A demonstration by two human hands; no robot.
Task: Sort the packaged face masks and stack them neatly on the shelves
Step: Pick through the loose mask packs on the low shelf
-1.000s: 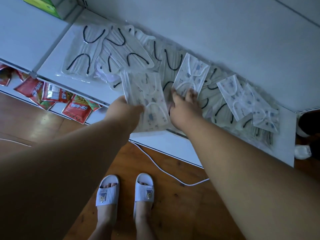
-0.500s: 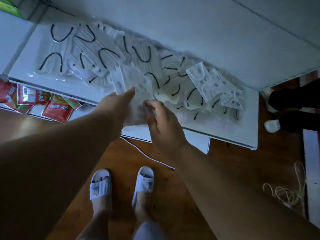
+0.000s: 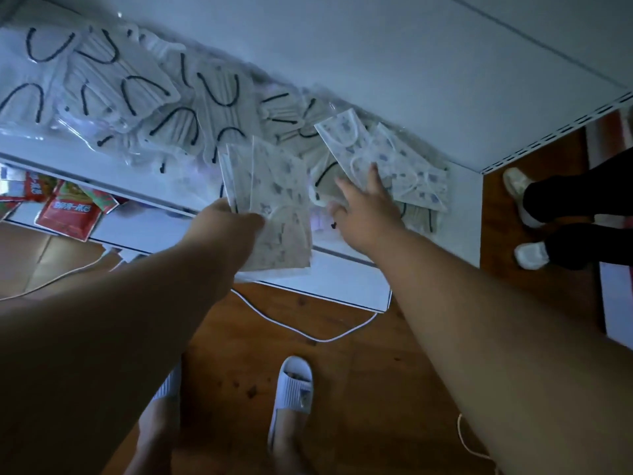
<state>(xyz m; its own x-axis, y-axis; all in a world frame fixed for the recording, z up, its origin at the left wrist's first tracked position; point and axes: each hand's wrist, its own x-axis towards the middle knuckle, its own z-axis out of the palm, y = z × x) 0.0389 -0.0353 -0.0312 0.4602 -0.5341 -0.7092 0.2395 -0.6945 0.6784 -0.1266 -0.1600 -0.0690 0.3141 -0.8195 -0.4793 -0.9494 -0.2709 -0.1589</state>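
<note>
— Why bunch those in your left?
— My left hand [image 3: 228,223] grips the printed packets [image 3: 278,214] gathered so far, keeping patterns together above the shelf [image 3: 459,214] edge.
— And the right?
— My right hand [image 3: 368,209], fingers spread and holding nothing, reaches toward one o'clock for more printed masks [image 3: 394,159]; black-looped ones [image 3: 137,94] lie at ten.

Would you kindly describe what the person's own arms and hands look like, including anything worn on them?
Both arms are bare right up to the frame edge, with no sleeve in view. The left hand and the right hand wear no gloves, and no watch, bracelet or ring can be seen on either, though the dim light hides fine detail. No markings show.
</note>
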